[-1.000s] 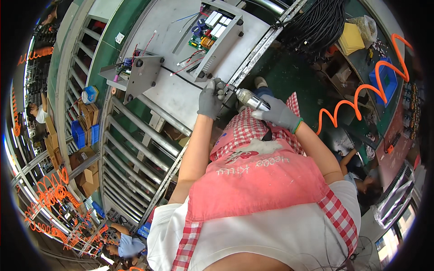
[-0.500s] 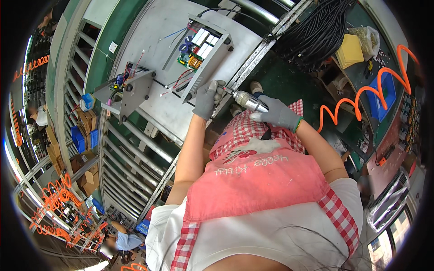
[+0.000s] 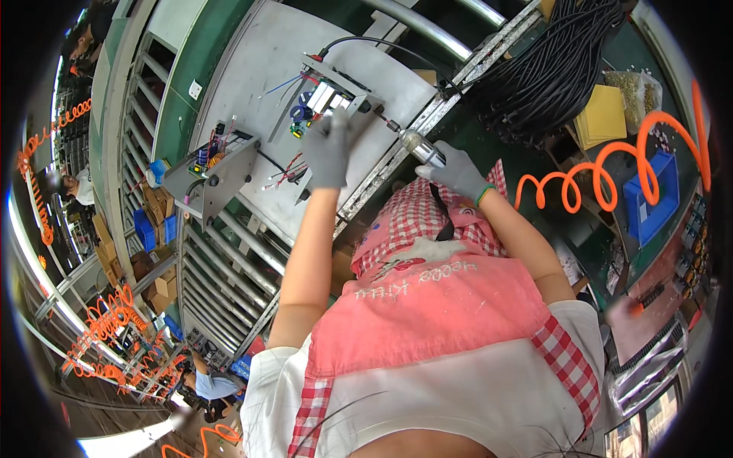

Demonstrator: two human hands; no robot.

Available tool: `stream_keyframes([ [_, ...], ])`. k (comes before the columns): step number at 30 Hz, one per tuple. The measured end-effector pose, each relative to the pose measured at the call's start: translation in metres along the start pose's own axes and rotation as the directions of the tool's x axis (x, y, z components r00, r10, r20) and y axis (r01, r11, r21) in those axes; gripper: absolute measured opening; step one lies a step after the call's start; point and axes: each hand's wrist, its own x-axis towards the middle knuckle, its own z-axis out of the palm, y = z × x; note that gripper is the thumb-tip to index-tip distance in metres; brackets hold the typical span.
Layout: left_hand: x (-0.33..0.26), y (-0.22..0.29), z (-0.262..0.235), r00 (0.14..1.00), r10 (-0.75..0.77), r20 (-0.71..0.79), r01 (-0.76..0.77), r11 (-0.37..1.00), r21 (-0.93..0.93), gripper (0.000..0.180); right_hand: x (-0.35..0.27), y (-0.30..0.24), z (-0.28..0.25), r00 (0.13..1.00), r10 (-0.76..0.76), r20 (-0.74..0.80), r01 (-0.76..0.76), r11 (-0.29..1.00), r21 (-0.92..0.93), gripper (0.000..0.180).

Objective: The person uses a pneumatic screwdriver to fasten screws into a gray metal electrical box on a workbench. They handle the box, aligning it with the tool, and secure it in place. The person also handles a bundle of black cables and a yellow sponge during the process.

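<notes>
My right hand point(image 3: 456, 172), in a grey glove, is wrapped round a power screwdriver point(image 3: 421, 148) with a clear and silver body. Its bit reaches toward a dark round foot on the side of an open grey metal casing point(image 3: 371, 100); contact is hard to make out. Inside the casing are a circuit board with white blocks point(image 3: 328, 99), a blue coil and loose wires. My left hand point(image 3: 328, 153), also gloved, lies over the casing's near side and covers part of it. Its fingers are blurred and partly hidden, so their grip does not show.
A second open casing point(image 3: 229, 177) stands to the left on the pale work board point(image 3: 294, 30), near metal rollers point(image 3: 229, 271). Black cables point(image 3: 534, 69) hang at the upper right. An orange coiled hose point(image 3: 603, 179), yellow sheets point(image 3: 598, 116) and a blue bin point(image 3: 655, 197) are at right.
My left hand has moved from beside the screwdriver's tip up and left onto the casing. My right hand has brought the screwdriver slightly up toward the casing's foot.
</notes>
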Motion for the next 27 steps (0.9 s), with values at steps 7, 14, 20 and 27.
stream_keyframes([
  [7, 0.068, -0.021, 0.029, 0.919, 0.283, -0.276, -0.1, 0.842, 0.53, 0.032, 0.016, 0.008, -0.007, 0.997, -0.054, 0.047, 0.059, 0.991, -0.123, 0.054],
  [14, 0.065, -0.008, 0.03, 0.934, 0.265, -0.241, -0.075, 0.804, 0.591, 0.029, 0.024, 0.016, 0.009, 0.993, -0.111, -0.024, 0.11, 0.993, -0.053, 0.055],
  [20, 0.065, -0.012, 0.03, 0.921, 0.289, -0.26, -0.088, 0.806, 0.586, 0.028, 0.032, 0.024, 0.018, 0.996, -0.044, 0.078, 0.021, 0.963, 0.268, 0.045],
  [27, 0.064, -0.01, 0.029, 0.924, 0.28, -0.259, -0.084, 0.812, 0.577, 0.028, 0.042, 0.04, 0.028, 0.972, 0.033, 0.232, -0.125, 0.91, 0.395, 0.051],
])
